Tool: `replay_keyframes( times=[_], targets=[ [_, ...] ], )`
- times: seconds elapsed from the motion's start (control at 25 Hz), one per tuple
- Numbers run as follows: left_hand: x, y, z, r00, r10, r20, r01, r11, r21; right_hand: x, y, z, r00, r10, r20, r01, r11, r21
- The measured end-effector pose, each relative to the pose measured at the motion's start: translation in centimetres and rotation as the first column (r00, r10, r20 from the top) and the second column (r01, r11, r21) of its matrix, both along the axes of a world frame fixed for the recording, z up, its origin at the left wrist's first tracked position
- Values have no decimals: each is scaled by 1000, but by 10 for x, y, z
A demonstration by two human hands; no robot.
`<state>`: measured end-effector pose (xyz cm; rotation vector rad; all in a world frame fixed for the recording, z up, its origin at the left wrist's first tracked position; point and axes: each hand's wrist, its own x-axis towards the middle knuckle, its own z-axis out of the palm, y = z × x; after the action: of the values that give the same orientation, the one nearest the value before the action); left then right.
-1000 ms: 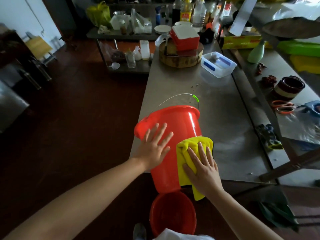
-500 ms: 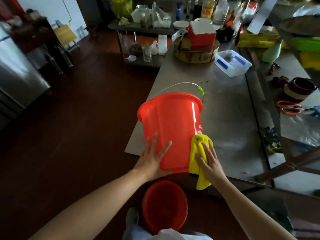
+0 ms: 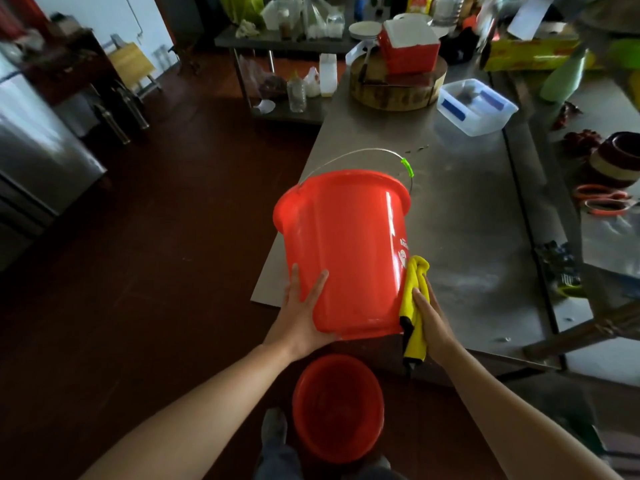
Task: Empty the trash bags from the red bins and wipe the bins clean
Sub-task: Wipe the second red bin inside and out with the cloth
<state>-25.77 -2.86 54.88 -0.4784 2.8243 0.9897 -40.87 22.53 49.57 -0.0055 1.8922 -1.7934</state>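
A red bin (image 3: 349, 244) with a wire handle stands at the near left corner of the steel table (image 3: 460, 209). My left hand (image 3: 299, 311) lies flat against its lower left side, fingers straight. My right hand (image 3: 429, 317) presses a yellow cloth (image 3: 414, 303) against the bin's lower right side. The cloth hangs down past the table edge. A second red bin (image 3: 337, 407) stands on the floor below, between my arms, its inside showing.
Further along the table are a round wooden block (image 3: 398, 88) with a red box on it and a clear plastic tub (image 3: 476, 107). Scissors (image 3: 602, 199) and bowls lie at the right. A shelf of bottles (image 3: 298, 88) stands behind; dark floor at left.
The bin has come upright on the table. My left hand slid down to its lower left side. My right hand moved the cloth round to the bin's right side.
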Motion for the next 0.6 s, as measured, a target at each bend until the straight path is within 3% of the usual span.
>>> replay_keyframes(
  times=[0.16, 0.32, 0.48, 0.6],
  targets=[
    [-26, -21, 43, 996, 32, -80, -28, 999, 40, -15, -15, 42, 1000, -4, 8, 4, 995, -103],
    [-69, -45, 110, 981, 180, -74, -179, 984, 14, -52, -32, 125, 983, 118, -138, -126, 991, -51],
    [-99, -67, 145, 973, 231, -24, -233, 969, -81, -85, -61, 196, 928, 252, -275, -164, 938, 307],
    [-101, -76, 127, 966, 237, 105, -225, 968, -112, -86, -97, 196, 817, 530, -229, -240, 672, 700]
  ],
)
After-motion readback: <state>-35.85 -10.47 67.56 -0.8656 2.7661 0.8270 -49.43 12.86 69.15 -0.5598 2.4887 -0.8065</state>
